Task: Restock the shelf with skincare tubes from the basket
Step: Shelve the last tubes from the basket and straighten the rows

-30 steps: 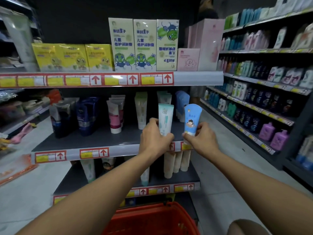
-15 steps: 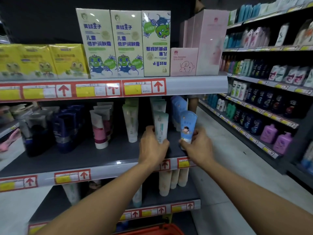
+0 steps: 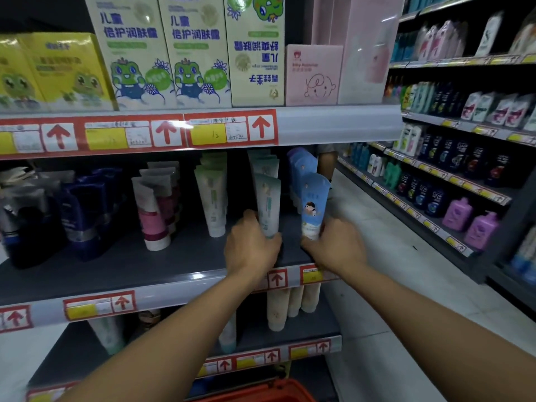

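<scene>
On the middle shelf (image 3: 179,256): rows of upright tubes are kept.
Left hand (image 3: 251,248): its grip is curled round a pale green tube (image 3: 268,204), held upright at the shelf's front.
Right hand (image 3: 336,248): a blue tube (image 3: 313,204) is pinched at its base, upright.
Basket (image 3: 261,393): only its red rim is seen; contents hidden.

— What have you got in each hand?

— My left hand (image 3: 251,247) grips a pale green-white tube (image 3: 268,206), upright, cap down on the dark middle shelf (image 3: 116,265). My right hand (image 3: 333,247) holds a blue tube (image 3: 313,207) with a cartoon child, also upright, near the shelf's right end.

— And the basket?

— Only the red basket (image 3: 261,393) rim shows, at the bottom edge below my arms.
</scene>
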The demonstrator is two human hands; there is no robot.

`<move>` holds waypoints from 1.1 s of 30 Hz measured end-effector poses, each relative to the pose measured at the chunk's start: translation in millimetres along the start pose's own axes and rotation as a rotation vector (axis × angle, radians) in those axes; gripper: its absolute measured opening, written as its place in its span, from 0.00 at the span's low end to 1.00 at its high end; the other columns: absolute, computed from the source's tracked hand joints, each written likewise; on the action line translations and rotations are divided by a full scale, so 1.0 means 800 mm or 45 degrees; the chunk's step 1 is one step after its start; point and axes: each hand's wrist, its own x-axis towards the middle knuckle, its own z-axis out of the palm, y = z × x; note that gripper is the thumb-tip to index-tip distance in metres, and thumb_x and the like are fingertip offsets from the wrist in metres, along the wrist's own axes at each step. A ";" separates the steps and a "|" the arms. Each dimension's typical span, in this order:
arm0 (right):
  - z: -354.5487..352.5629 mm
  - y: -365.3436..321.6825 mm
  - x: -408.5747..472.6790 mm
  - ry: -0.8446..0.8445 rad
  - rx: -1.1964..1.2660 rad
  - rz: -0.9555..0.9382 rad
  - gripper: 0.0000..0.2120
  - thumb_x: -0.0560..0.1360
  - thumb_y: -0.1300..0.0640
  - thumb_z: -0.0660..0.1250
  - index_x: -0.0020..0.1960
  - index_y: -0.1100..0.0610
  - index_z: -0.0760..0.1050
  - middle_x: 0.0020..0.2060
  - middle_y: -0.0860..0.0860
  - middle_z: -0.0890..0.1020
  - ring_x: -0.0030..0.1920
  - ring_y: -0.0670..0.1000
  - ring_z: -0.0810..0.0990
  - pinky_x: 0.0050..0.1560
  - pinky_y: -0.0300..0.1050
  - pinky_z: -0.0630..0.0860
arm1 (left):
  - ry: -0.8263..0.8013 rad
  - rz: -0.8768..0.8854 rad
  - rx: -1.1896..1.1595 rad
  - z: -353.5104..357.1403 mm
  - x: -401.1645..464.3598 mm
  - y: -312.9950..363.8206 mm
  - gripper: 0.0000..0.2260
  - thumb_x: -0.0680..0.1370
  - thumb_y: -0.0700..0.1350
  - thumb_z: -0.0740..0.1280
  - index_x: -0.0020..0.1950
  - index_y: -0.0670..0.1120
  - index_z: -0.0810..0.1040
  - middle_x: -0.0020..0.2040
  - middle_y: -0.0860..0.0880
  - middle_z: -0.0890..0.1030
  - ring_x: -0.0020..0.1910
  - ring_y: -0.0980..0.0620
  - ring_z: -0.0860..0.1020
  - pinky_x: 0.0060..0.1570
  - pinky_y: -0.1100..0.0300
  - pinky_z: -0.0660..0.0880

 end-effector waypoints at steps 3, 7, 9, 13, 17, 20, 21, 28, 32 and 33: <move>-0.006 -0.008 0.015 -0.115 0.023 0.084 0.23 0.59 0.35 0.66 0.43 0.52 0.79 0.39 0.52 0.82 0.41 0.56 0.81 0.42 0.52 0.81 | -0.029 -0.020 0.045 0.003 0.013 0.002 0.21 0.73 0.55 0.76 0.59 0.47 0.74 0.57 0.46 0.83 0.55 0.41 0.82 0.44 0.52 0.78; -0.008 -0.017 0.033 -0.199 0.027 0.153 0.19 0.63 0.40 0.72 0.47 0.52 0.80 0.41 0.52 0.84 0.43 0.56 0.83 0.46 0.52 0.82 | -0.039 -0.055 0.086 0.007 0.027 0.006 0.22 0.73 0.56 0.76 0.60 0.47 0.74 0.58 0.45 0.82 0.56 0.41 0.82 0.45 0.53 0.78; -0.008 -0.019 0.041 -0.208 0.003 0.166 0.20 0.65 0.40 0.73 0.50 0.52 0.80 0.44 0.53 0.84 0.45 0.57 0.83 0.48 0.52 0.82 | -0.049 -0.063 0.081 0.009 0.030 0.007 0.22 0.73 0.55 0.75 0.60 0.46 0.74 0.58 0.45 0.82 0.56 0.41 0.82 0.43 0.54 0.76; 0.001 -0.013 0.042 -0.180 -0.025 0.119 0.22 0.68 0.38 0.71 0.55 0.52 0.79 0.48 0.53 0.84 0.48 0.56 0.82 0.49 0.53 0.81 | -0.058 -0.043 -0.007 0.016 0.033 0.000 0.22 0.73 0.55 0.76 0.61 0.47 0.73 0.58 0.46 0.82 0.57 0.43 0.81 0.45 0.55 0.75; 0.012 -0.004 0.033 -0.045 -0.034 0.029 0.30 0.66 0.32 0.67 0.57 0.53 0.76 0.49 0.54 0.83 0.49 0.57 0.81 0.49 0.53 0.81 | -0.095 -0.043 -0.122 0.021 0.034 -0.008 0.26 0.70 0.58 0.78 0.63 0.48 0.75 0.60 0.48 0.82 0.59 0.46 0.80 0.53 0.52 0.80; 0.015 -0.004 0.034 0.011 -0.060 0.008 0.27 0.70 0.36 0.69 0.57 0.55 0.76 0.50 0.56 0.82 0.50 0.59 0.81 0.49 0.54 0.80 | -0.088 -0.044 -0.141 0.022 0.036 -0.010 0.23 0.71 0.54 0.77 0.61 0.48 0.75 0.59 0.48 0.82 0.58 0.46 0.81 0.53 0.52 0.79; 0.016 -0.004 0.035 0.029 -0.067 0.010 0.25 0.71 0.37 0.69 0.57 0.55 0.76 0.50 0.56 0.82 0.50 0.59 0.80 0.49 0.54 0.80 | -0.086 -0.038 -0.135 0.022 0.037 -0.011 0.21 0.71 0.53 0.77 0.60 0.48 0.76 0.58 0.48 0.82 0.57 0.45 0.81 0.52 0.52 0.79; 0.024 -0.001 0.039 0.069 -0.088 0.028 0.21 0.74 0.38 0.67 0.55 0.55 0.76 0.49 0.55 0.81 0.49 0.57 0.80 0.48 0.55 0.79 | -0.077 -0.007 -0.078 0.022 0.038 -0.010 0.22 0.73 0.55 0.77 0.61 0.48 0.76 0.60 0.48 0.82 0.58 0.46 0.81 0.51 0.53 0.79; 0.025 0.000 0.039 0.067 -0.086 0.025 0.22 0.75 0.38 0.67 0.55 0.55 0.76 0.49 0.56 0.82 0.49 0.57 0.80 0.49 0.54 0.79 | -0.074 0.014 -0.059 0.023 0.039 -0.011 0.22 0.74 0.56 0.77 0.62 0.48 0.76 0.61 0.48 0.82 0.59 0.45 0.81 0.51 0.54 0.78; 0.025 0.000 0.039 0.066 -0.084 0.020 0.22 0.74 0.38 0.67 0.55 0.56 0.77 0.49 0.56 0.82 0.49 0.58 0.80 0.49 0.54 0.80 | -0.072 0.022 -0.055 0.023 0.038 -0.012 0.23 0.74 0.56 0.77 0.63 0.48 0.76 0.61 0.48 0.82 0.60 0.45 0.81 0.51 0.54 0.78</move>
